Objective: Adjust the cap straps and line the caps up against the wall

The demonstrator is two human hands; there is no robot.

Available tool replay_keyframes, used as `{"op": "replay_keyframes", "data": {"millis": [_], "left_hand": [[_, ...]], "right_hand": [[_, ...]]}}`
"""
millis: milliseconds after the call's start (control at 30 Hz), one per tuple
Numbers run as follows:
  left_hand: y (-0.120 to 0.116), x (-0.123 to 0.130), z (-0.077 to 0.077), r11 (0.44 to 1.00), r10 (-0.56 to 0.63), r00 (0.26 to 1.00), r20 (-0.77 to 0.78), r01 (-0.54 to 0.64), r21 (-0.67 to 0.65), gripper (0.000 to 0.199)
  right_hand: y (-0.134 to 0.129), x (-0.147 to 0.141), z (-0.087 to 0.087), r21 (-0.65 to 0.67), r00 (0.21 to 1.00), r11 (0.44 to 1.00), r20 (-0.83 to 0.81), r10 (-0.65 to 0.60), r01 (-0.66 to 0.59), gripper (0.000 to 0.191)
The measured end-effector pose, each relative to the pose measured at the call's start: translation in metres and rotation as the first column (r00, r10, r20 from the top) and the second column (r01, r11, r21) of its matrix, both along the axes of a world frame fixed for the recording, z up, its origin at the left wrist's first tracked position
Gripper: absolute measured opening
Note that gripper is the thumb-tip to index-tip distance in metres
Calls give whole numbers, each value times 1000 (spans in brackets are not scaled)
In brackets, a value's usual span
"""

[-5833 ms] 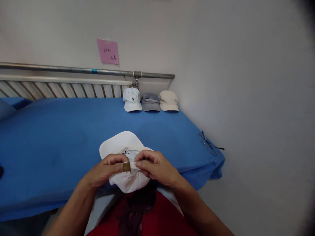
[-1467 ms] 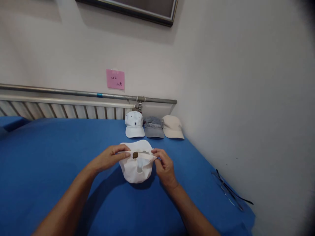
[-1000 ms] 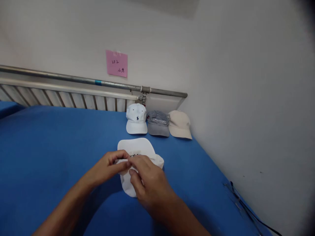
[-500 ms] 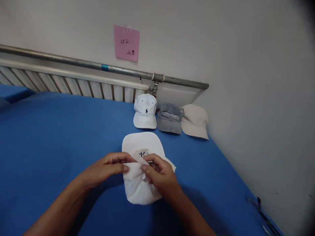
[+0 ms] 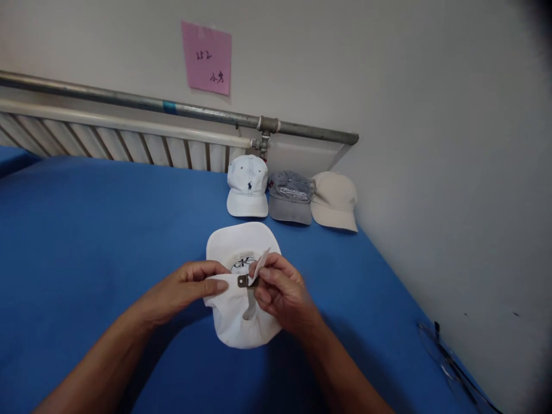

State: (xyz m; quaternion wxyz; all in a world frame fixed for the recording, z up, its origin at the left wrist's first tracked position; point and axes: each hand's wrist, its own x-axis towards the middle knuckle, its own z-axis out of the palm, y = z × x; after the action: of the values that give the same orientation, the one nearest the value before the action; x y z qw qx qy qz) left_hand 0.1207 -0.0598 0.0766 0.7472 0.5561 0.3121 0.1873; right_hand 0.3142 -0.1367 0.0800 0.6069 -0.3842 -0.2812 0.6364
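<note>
A white baseball cap lies on the blue surface in front of me, its brim pointing away and its back opening facing me. Dark lettering shows inside the crown. My left hand pinches the cap's back edge between thumb and fingers, just left of a dark metal buckle. The cap's strap stands up at the buckle, its end pinched by my right hand. Parts of the strap and the buckle's right side are hidden behind my right fingers.
Behind the cap stand a pale cap with a small horse-rider logo, a grey cap and a beige cap in a row. Eyeglasses lie near the right edge. A radiator and pipe run along the wall.
The strap has been lifted from lying across the back opening to standing up in my right hand. The metal buckle now shows. My view has shifted slightly.
</note>
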Motion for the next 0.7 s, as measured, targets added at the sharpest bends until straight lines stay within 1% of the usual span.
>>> {"op": "replay_keyframes", "data": {"millis": [167, 267, 367, 433, 500, 600, 667, 700], "left_hand": [[-3, 5, 0, 999, 1, 1000, -18, -2, -33, 26], [-4, 7, -1, 999, 2, 1000, -24, -3, -48, 28], [-4, 8, -3, 999, 33, 999, -35, -34, -28, 27], [-3, 8, -4, 997, 72, 997, -34, -72, -7, 27], [-3, 8, -4, 995, 101, 995, -19, -101, -5, 29], [-4, 9, 0, 994, 104, 995, 3, -104, -36, 29], [-6, 11, 3, 994, 95, 995, 3, -95, -60, 27], [-7, 11, 4, 994, 92, 996, 5, -91, -66, 26]], "right_hand": [[0, 0, -5, 2, 1000, 1000, 8, 22, -22, 14], [1, -1, -6, 4, 998, 999, 48, 40, -40, 13], [0, 1, -3, 8, 994, 999, 104, 41, -42, 13], [-2, 3, -1, 1, 988, 1000, 151, 18, -18, 18], [-3, 4, 1, -14, 972, 1000, 233, 17, -14, 24], [-4, 5, 0, -31, 918, 996, 385, 90, -85, 30], [-4, 4, -1, -30, 894, 992, 430, 127, -126, 31], [-3, 4, -2, -27, 894, 991, 429, 129, -130, 30]]}}
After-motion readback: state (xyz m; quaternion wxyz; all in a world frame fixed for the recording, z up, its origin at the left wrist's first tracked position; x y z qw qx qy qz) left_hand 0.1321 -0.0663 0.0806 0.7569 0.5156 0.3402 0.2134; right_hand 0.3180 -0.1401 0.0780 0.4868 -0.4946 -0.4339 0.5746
